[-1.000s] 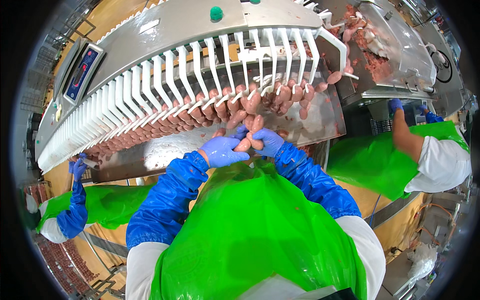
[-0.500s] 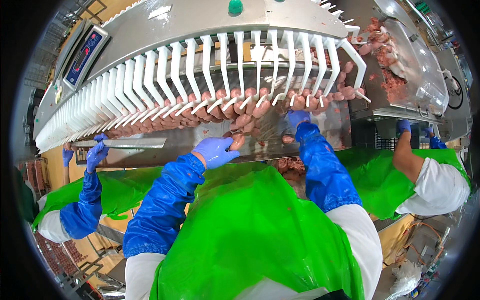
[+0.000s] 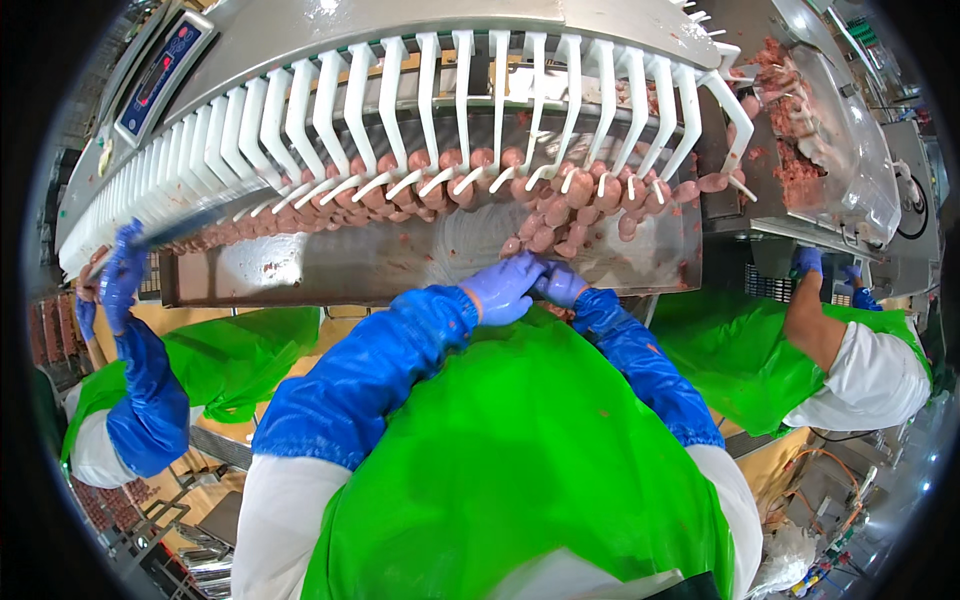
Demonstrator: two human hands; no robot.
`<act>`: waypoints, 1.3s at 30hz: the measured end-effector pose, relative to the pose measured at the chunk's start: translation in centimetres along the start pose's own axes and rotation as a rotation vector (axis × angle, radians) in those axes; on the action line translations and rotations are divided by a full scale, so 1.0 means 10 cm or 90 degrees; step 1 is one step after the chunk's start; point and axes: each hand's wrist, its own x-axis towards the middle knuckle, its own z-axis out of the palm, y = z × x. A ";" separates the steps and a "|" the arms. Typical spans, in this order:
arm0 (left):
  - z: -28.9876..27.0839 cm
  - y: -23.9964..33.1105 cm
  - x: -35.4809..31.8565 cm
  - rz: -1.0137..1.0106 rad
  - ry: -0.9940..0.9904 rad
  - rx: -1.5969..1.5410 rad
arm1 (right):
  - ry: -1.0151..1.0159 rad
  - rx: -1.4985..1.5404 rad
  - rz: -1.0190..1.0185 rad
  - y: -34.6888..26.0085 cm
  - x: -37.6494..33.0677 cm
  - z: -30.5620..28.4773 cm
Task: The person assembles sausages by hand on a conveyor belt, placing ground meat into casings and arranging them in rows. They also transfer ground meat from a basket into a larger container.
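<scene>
My left hand and my right hand, both in purple gloves, meet at the near edge of a shallow metal tray. Their fingers are curled together, and whatever lies between them is hidden. Just beyond my fingertips, a cluster of linked sausages droops over the tray from a row of white hooks. More sausage links hang along the hooks to the left, and a thin string of links runs off to the right.
Above the hooks curves a metal machine housing, with a control panel at far left. A co-worker's gloved hand is at the rack's left end, another's at right. Ground meat lies on the right-hand machine.
My left hand has moved right and my right hand has come down and left, so they now meet. The sausage at my left fingers is out of sight. The left co-worker's raised hand has shifted left.
</scene>
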 end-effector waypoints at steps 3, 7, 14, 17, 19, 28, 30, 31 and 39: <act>0.03 -0.10 0.22 -0.158 -0.078 -0.096 | -0.158 0.276 0.078 -0.76 -0.13 -0.70; -0.22 0.00 0.47 -0.161 -0.303 -0.071 | -0.151 -0.134 0.052 -1.25 -0.24 -1.20; -0.51 0.18 0.57 -0.202 -0.369 0.042 | -0.019 -0.566 0.015 -1.22 -0.08 -0.85; -0.29 0.06 0.43 -0.218 -0.291 0.156 | 0.064 -0.615 0.081 -1.15 0.14 -0.65; -0.46 0.18 0.37 -0.292 -0.262 0.123 | 0.014 -0.578 0.168 -1.18 0.30 -0.72; -0.72 -0.08 -0.62 -0.037 0.099 0.023 | -0.191 -0.643 0.325 -0.93 0.36 -1.22; -0.83 0.07 -0.97 -0.070 0.355 -0.116 | -0.094 -0.601 0.292 -0.85 0.16 -1.23; -0.83 0.11 -1.12 -0.176 0.417 -0.332 | -0.040 -0.577 0.275 -0.83 0.11 -1.25; -0.53 0.15 -1.94 -0.445 0.558 -0.923 | 0.059 0.372 0.119 -1.36 0.02 -0.57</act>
